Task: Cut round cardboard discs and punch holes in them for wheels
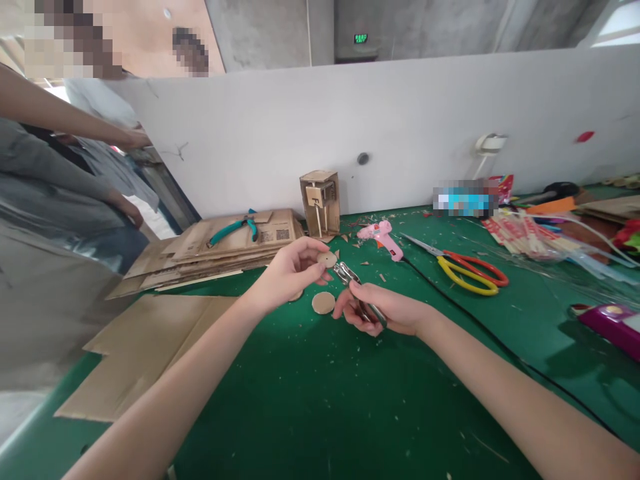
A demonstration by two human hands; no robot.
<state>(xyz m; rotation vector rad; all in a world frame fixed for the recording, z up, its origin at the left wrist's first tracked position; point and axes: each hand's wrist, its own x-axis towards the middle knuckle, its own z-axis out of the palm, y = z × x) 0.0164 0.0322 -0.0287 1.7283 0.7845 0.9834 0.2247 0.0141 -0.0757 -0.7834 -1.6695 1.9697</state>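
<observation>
Head-height view, forward and down over the nearby green table (300,400)

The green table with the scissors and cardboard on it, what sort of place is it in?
Probably a craft workshop or making room: there's a pink glue gun, big scissors and a stack of flat cardboard on the green table.

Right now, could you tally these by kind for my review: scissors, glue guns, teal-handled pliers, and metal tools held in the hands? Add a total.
Scissors: 1
Glue gun: 1
Teal-handled pliers: 1
Metal tool, held in the right hand: 1
Total: 4
</observation>
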